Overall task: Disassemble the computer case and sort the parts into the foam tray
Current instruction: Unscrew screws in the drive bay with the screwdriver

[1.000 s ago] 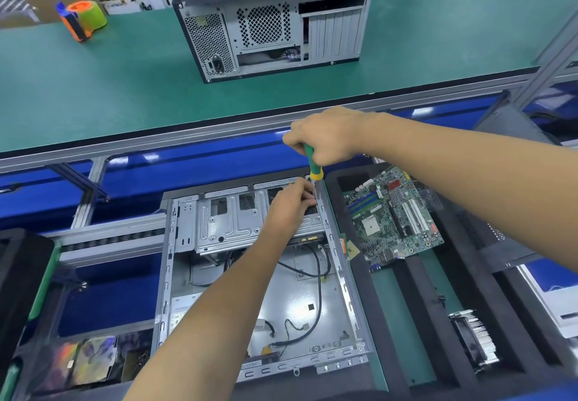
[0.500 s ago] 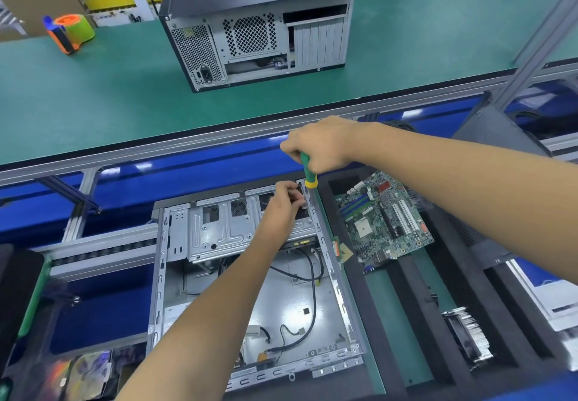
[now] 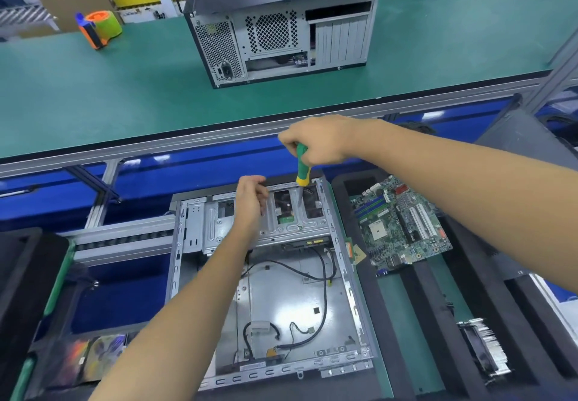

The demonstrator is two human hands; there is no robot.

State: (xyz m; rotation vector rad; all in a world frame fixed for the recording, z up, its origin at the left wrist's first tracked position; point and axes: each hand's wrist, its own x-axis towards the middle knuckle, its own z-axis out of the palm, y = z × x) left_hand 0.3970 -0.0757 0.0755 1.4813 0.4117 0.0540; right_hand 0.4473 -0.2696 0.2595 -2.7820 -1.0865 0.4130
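The open computer case lies flat in front of me, its drive cage at the far end and loose black cables on its floor. My right hand grips a green and yellow screwdriver, held upright with its tip down in the right part of the cage. Over the middle of the cage's far edge, my left hand has its fingers curled; anything inside them is hidden. The black foam tray to the right holds a motherboard and a heatsink fan.
A second, closed computer case stands on the green bench beyond, with an orange and green tape dispenser at its left. Another black tray sits at the left edge. Shiny bagged parts lie at the bottom left.
My left hand has moved left along the drive cage, away from the screwdriver tip. My right hand stays on the screwdriver. The camera has tilted, shifting the whole scene.
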